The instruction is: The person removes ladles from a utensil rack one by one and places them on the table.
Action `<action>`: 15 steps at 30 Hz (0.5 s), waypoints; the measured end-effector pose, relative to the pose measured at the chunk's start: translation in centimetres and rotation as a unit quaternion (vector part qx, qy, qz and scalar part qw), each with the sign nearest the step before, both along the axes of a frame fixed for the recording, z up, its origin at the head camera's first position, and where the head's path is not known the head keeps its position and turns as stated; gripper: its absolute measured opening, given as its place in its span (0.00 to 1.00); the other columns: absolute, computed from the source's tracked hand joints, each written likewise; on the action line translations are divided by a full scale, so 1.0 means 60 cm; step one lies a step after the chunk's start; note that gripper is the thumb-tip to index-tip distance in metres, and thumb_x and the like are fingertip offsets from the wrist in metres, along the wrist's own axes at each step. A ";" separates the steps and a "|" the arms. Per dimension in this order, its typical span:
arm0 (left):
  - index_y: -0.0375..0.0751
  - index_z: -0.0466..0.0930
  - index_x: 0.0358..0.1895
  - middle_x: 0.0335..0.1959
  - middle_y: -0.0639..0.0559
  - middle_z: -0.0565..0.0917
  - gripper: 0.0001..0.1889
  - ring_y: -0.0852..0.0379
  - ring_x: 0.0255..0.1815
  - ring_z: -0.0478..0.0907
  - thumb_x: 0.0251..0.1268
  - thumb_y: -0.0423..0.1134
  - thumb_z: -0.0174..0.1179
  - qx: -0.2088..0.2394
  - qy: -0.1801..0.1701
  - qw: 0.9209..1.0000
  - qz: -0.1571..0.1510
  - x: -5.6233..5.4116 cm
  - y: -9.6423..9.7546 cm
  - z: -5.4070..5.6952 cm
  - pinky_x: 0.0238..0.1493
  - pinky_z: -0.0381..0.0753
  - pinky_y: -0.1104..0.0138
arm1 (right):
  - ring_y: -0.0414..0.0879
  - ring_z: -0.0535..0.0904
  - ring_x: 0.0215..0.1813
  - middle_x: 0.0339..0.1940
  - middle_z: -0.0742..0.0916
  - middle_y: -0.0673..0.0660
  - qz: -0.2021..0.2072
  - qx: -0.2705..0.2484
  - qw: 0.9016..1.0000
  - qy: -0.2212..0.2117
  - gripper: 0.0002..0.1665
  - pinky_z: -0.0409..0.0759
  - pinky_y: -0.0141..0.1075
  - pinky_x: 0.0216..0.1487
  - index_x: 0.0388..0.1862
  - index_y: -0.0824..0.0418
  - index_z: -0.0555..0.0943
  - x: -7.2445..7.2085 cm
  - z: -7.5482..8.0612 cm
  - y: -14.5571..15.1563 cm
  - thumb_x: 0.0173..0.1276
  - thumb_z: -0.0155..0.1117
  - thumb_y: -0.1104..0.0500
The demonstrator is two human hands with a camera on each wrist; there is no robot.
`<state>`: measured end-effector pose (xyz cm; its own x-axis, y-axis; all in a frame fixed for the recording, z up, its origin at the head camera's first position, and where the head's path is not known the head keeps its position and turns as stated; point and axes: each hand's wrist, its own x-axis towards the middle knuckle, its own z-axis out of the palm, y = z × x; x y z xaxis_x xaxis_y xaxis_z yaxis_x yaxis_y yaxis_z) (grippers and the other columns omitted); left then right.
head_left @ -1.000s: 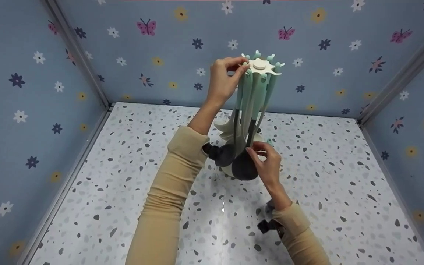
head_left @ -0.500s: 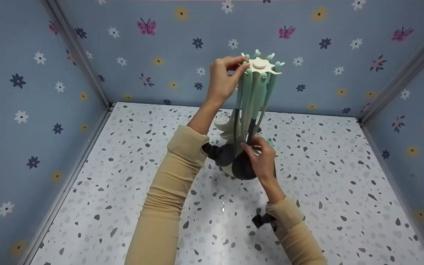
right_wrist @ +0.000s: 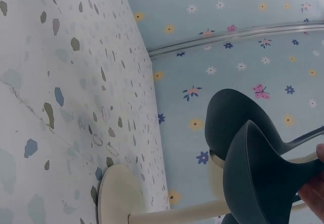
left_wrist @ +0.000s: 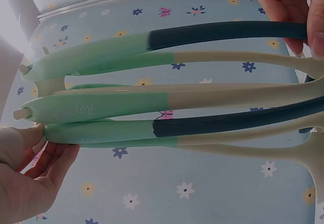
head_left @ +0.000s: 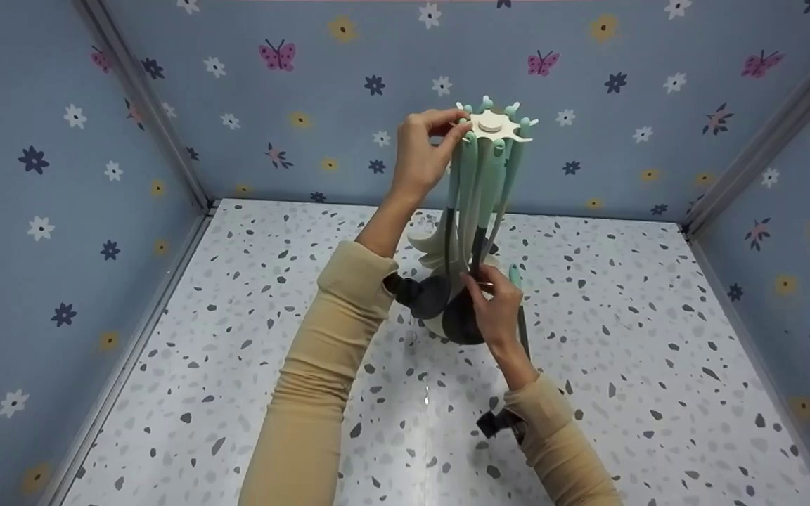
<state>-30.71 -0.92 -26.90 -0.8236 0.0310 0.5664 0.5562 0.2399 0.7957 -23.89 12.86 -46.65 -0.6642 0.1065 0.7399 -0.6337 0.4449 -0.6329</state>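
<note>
A utensil stand with a cream notched top point(head_left: 491, 125) holds several hanging kitchen utensils with mint-green handles. My left hand point(head_left: 422, 158) pinches the top end of one dark-shafted utensil's handle point(left_wrist: 96, 132) at the stand's left rim. Lower down, my right hand point(head_left: 500, 309) pinches the neck of a dark ladle point(right_wrist: 258, 176), which hangs at the front with its bowl facing down. Beside the ladle hangs another dark rounded utensil point(right_wrist: 235, 115). Cream utensils point(left_wrist: 243, 89) hang between the dark ones, their lower ends partly hidden in the head view.
The stand's round cream base point(right_wrist: 119, 196) rests on the speckled white tabletop point(head_left: 236, 316). Another utensil with a green handle and dark shaft point(head_left: 523, 330) is seen just right of my right hand. Flower-patterned blue panels point(head_left: 335, 91) enclose the back and sides.
My right hand has shifted slightly left along the ladle's neck, uncovering more of the utensil at its right. My left hand stays at the stand's top. The view has shifted slightly.
</note>
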 end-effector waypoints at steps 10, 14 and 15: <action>0.34 0.82 0.37 0.32 0.46 0.81 0.10 0.57 0.33 0.76 0.57 0.36 0.59 -0.012 0.002 1.000 0.006 0.005 -0.001 0.003 0.31 0.75 0.74 | 0.47 0.80 0.31 0.28 0.84 0.58 -0.006 0.017 0.999 0.037 0.07 0.78 0.35 0.28 0.34 0.69 0.81 0.007 -0.002 0.001 0.54 0.65 0.68; 0.33 0.82 0.38 0.33 0.46 0.81 0.10 0.57 0.33 0.76 0.57 0.36 0.59 -0.007 -0.001 1.000 0.002 0.005 0.000 0.003 0.31 0.75 0.74 | 0.47 0.80 0.30 0.28 0.84 0.58 -0.008 0.024 0.999 0.035 0.06 0.78 0.35 0.28 0.32 0.69 0.80 0.009 0.001 0.001 0.54 0.65 0.68; 0.33 0.82 0.38 0.33 0.46 0.81 0.10 0.57 0.33 0.76 0.58 0.36 0.58 -0.008 0.001 1.000 0.002 0.006 0.000 0.003 0.31 0.75 0.74 | 0.47 0.80 0.30 0.27 0.84 0.58 -0.008 0.024 0.999 0.034 0.06 0.78 0.35 0.28 0.31 0.69 0.80 0.010 0.002 0.001 0.54 0.65 0.68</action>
